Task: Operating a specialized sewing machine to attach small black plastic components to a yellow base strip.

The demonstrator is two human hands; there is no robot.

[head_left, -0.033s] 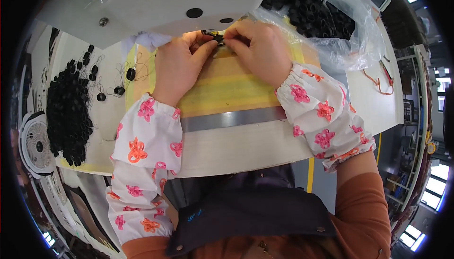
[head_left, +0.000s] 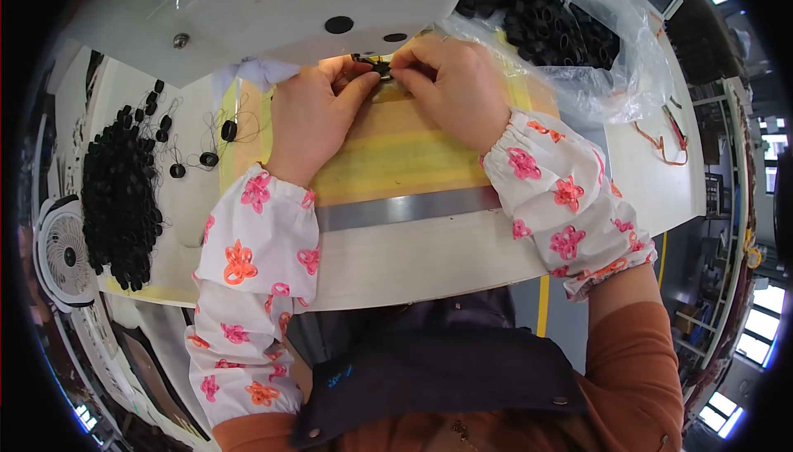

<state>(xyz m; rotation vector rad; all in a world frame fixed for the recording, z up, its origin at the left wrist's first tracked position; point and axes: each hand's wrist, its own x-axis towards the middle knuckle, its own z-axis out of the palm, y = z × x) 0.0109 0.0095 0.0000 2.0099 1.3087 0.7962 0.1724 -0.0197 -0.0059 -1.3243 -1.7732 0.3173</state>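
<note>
Under the head of a white sewing machine [head_left: 289, 18], a small black fabric loop [head_left: 381, 70] sits by the presser foot, largely covered by my fingers. From its left side my left hand [head_left: 318, 105] pinches it between thumb and forefinger. My right hand [head_left: 453, 80] pinches the other side, its fingertips close to the needle area. Both wrists rest low over the yellow-taped machine bed [head_left: 388, 151]. A lamp glows behind my left fingers.
At the left lies a heap of black loops [head_left: 122, 200] with trailing threads; several loose ones are scattered beside it. A clear plastic bag [head_left: 636, 80] of black loops [head_left: 545, 18] stands back right. Red-handled snips [head_left: 676, 126] lie far right. A white fan [head_left: 68, 254] is beyond the left edge.
</note>
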